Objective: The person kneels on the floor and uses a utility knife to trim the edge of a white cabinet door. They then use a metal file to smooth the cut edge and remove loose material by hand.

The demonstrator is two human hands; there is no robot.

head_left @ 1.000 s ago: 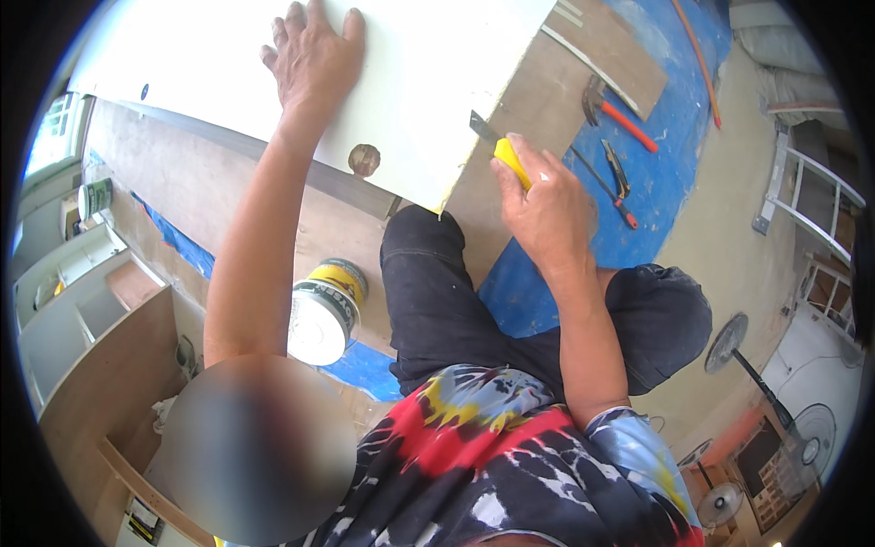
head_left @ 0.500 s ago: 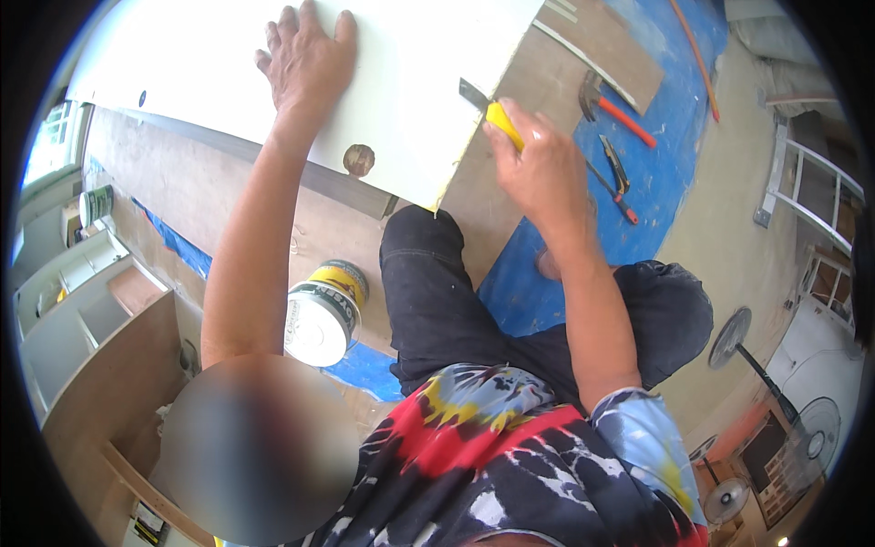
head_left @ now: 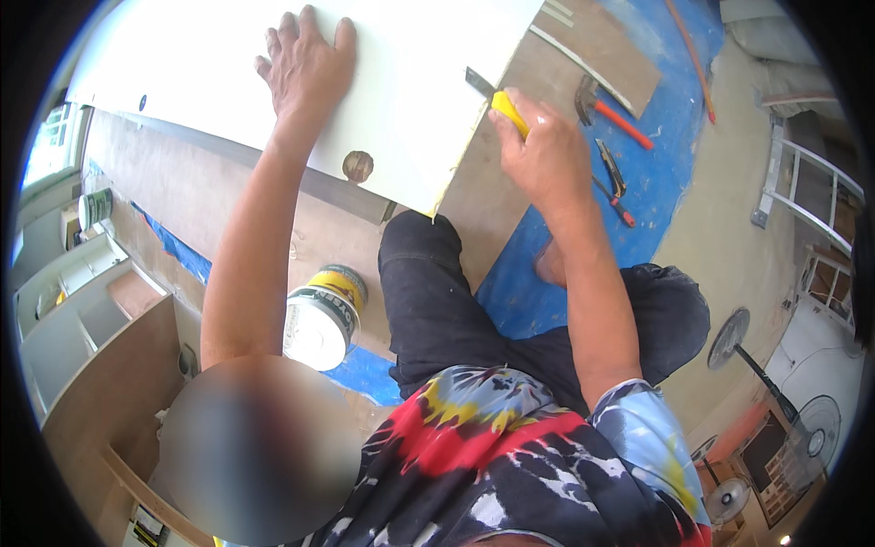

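The blade (head_left: pixel 478 82) had slid along the white panel's (head_left: pixel 410 109) edge, away from the near corner, apparently bringing the work to a farther stretch. The right hand's (head_left: pixel 549 153) grip was wrapped tight round its yellow handle (head_left: pixel 509 113); the left hand (head_left: pixel 310 77) lay flat, spread on the panel. Hammer (head_left: pixel 624 125) and cutter (head_left: pixel 612 171) lay on blue sheeting (head_left: pixel 661 169); a pail (head_left: pixel 316 339) stood near the knee (head_left: pixel 419 239).

Wkshp-type rm: hammer (head_left: pixel 622 124), tarp (head_left: pixel 670 169), bkt (head_left: pixel 321 319)

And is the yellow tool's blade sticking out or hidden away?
Sticking out: the grey blade shows past the yellow handle, against the white board, while the right hand grips that handle.
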